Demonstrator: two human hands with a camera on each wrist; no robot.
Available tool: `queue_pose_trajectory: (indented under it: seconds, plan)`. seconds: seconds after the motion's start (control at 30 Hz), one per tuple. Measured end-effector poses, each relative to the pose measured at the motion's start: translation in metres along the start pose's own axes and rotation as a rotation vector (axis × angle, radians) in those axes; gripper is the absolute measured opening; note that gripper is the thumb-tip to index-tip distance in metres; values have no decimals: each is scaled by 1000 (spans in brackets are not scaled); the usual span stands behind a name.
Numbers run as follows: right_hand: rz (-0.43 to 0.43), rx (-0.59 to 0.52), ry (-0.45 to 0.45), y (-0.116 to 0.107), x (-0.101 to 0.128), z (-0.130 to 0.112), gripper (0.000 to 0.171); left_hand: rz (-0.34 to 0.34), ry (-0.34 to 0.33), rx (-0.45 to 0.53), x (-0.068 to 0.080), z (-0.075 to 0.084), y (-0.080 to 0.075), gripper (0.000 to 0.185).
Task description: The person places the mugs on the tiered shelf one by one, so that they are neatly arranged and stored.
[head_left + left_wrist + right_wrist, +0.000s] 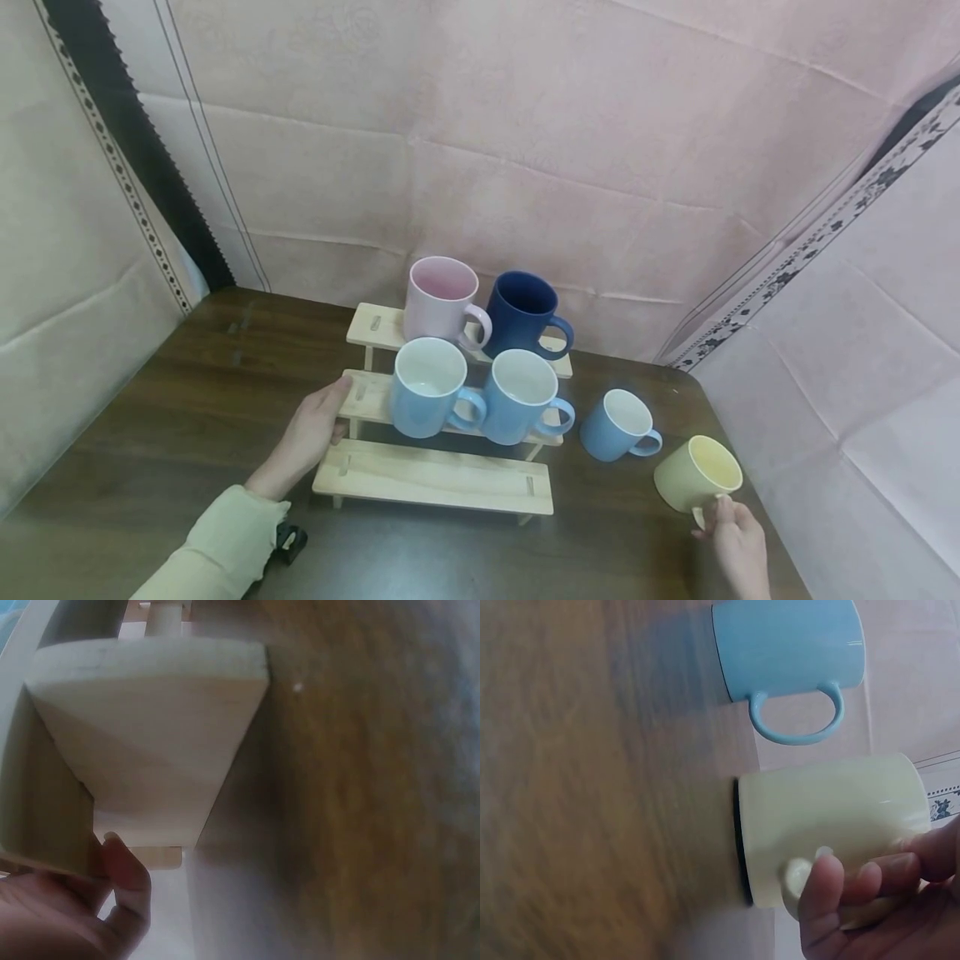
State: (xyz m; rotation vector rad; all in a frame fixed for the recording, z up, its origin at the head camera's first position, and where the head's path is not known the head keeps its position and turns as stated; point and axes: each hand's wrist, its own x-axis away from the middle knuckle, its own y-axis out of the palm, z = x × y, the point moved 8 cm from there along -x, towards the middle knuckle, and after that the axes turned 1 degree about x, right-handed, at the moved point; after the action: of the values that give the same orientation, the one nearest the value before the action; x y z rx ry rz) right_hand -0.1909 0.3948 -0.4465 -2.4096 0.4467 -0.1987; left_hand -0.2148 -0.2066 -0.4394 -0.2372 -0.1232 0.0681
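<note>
On the right of the table, my right hand (737, 542) grips the handle of a yellow mug (684, 477); the right wrist view shows the fingers (823, 896) curled round that handle. My left hand (307, 429) holds the left end of the middle shelf of a three-step wooden rack (431, 475), thumb and fingers about the board's edge. Two light blue mugs (420, 404) stand on the middle step. A pink mug (427, 312) and a navy mug (513, 321) are on the top step. The bottom step bears nothing.
Another light blue mug (609, 433) stands on the dark wooden table (150, 433) between the rack and the yellow mug. Pale cloth (525, 150) hangs behind the table and along both sides, close to the right-hand mugs.
</note>
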Motion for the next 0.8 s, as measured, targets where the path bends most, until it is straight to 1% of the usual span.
queue_pose_trajectory:
  seconds: [0.23,0.4,0.53,0.63,0.8]
  plan:
    - [47,6,38,-4,4,0,49,-3,8,3,0,1,0,72]
    - [64,14,43,-7,8,-1,49,-4,-8,2,0,-1,1,74]
    - [80,-9,47,-10,12,-7,48,-2,-9,2,0,-2,1,72]
    - [102,-72,59,-14,16,-13,47,-2,-4,5,0,-2,0,71]
    - [117,-265,68,-17,24,-24,42,-3,3,1,1,0,0,71]
